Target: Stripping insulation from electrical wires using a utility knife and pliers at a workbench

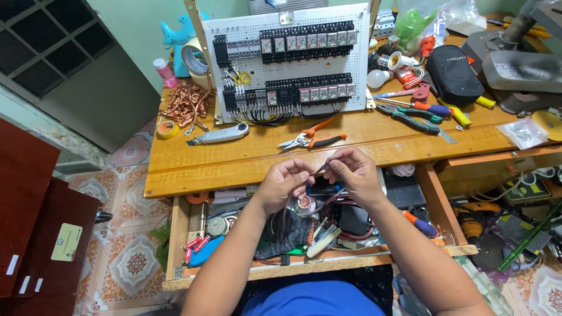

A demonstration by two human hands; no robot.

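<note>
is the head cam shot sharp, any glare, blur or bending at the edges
Head view: even, soft light, with mild sheen on the wooden bench; wide-lens bending tilts the window grille and floor tiles; the left hand and right hand are fairly sharp, but the thin wire they pinch is too small to resolve.

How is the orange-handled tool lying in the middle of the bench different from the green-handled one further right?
The orange-handled pliers lie with handles spread apart, tips pointing left; the green-handled pliers lie with handles close together, slanting down to the right. The orange pair lies alone in front of the white wiring board, while the green pair sits among screwdrivers. Both rest on the wooden bench, untouched by either hand.
</note>
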